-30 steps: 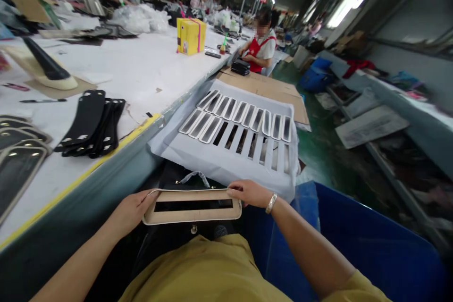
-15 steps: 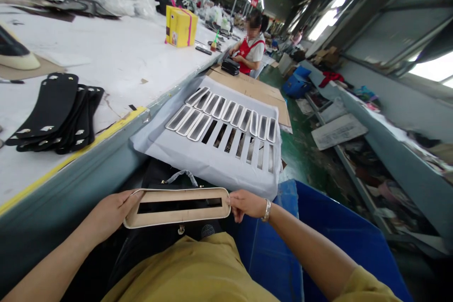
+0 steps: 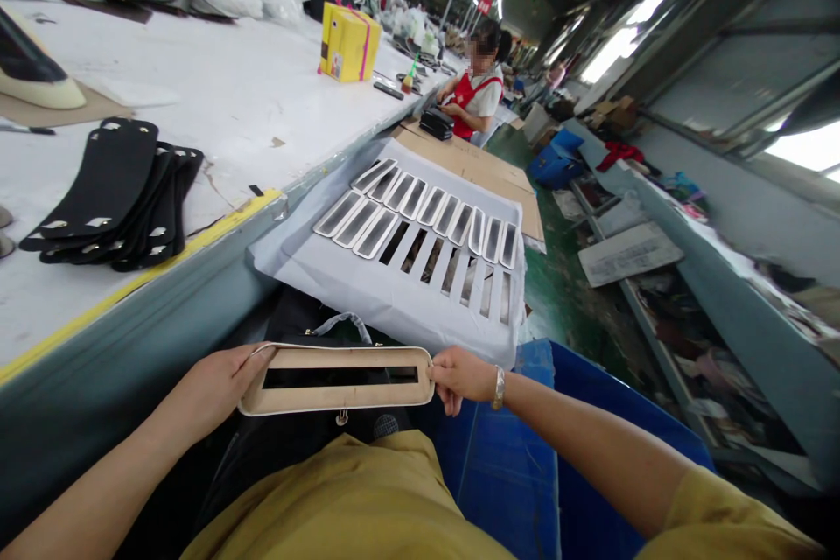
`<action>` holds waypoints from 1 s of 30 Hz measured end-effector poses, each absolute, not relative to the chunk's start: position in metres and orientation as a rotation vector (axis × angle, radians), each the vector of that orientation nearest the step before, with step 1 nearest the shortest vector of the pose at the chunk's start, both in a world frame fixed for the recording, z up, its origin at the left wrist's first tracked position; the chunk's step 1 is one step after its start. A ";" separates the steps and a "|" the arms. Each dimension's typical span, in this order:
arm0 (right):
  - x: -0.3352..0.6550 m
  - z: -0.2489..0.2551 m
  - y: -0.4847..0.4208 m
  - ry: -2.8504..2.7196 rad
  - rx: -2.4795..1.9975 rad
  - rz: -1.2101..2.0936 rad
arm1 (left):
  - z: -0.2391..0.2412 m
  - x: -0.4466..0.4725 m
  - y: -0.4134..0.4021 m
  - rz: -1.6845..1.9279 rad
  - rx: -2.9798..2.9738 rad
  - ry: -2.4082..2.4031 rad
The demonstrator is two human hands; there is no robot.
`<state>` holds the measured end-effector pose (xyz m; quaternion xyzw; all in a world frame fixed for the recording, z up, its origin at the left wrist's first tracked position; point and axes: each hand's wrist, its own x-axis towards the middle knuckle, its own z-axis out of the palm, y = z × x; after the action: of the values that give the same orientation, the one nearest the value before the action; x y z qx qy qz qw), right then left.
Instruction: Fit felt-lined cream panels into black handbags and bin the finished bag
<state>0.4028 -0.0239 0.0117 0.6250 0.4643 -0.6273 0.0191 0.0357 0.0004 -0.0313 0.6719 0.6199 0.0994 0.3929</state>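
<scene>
I hold a beige rounded panel (image 3: 315,402) with a long narrow slot level in front of my waist. My left hand (image 3: 216,385) grips its left end, thumb along the rim. At the right end, my right hand (image 3: 463,374) pinches the edge with its fingers curled. Behind and below the panel is something black with metal fittings and a plastic-wrapped handle (image 3: 345,319), partly hidden. Beyond it, a grey sheet (image 3: 308,284) with cut-out slots carries several pale-rimmed, rounded strips (image 3: 355,224) in two rows.
On the white table (image 3: 229,87) at left lie stacked black strips (image 3: 108,192), an iron (image 3: 36,70) and a yellow box (image 3: 351,42). A blue bin (image 3: 508,464) stands by my right side. A co-worker in a red apron (image 3: 469,96) is farther back, beside cardboard (image 3: 486,162).
The view has shifted slightly, so the scene sits a little further right. Both hands keep hold of the panel, which is tilted slightly differently.
</scene>
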 end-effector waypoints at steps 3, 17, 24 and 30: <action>0.405 0.018 -0.022 1.403 1.943 -1.992 | -0.031 0.035 0.002 0.233 1.713 1.593; 0.401 0.002 -0.057 1.071 1.994 -2.357 | -0.036 0.033 0.001 0.195 1.740 1.600; 0.401 0.006 -0.050 1.150 2.017 -2.244 | -0.032 0.035 -0.001 0.234 1.761 1.589; 0.394 0.016 -0.041 1.083 2.023 -2.152 | -0.031 0.036 -0.001 0.237 1.785 1.604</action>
<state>0.3936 -0.0414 0.0157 0.6431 0.3441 -0.6841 -0.0022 0.0360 -0.0011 -0.0312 0.6915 0.6212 0.0919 0.3570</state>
